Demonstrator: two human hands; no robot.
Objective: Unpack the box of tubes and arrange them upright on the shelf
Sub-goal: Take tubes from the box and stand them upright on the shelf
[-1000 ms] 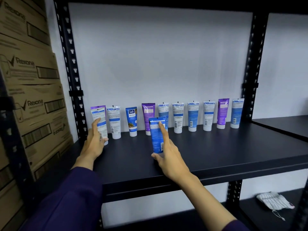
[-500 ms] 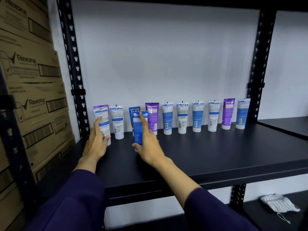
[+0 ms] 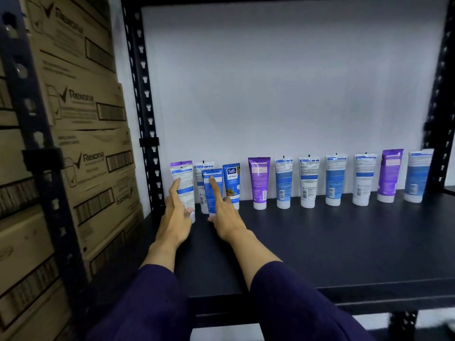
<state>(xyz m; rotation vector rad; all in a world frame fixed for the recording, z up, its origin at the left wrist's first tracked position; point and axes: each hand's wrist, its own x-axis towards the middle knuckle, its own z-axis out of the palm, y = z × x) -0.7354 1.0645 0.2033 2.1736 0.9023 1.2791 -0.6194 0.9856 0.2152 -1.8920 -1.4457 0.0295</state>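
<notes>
A blue tube point(image 3: 212, 190) is held upright on the shelf point(image 3: 320, 242) at the row's left end, pinched by the right hand point(image 3: 225, 217), index finger laid up its face and thumb at its base, just in front of a white tube point(image 3: 202, 173) and beside the Safi tube point(image 3: 231, 183). At nine o'clock from it, a purple-topped tube point(image 3: 183, 183) is gripped by the left hand point(image 3: 176, 220), fingers stretched up its side, thumb at its foot. Out toward three o'clock, seven more tubes point(image 3: 307, 180) are stood upright along the back, while Rexona cartons point(image 3: 81, 148) are stacked at the far left.
</notes>
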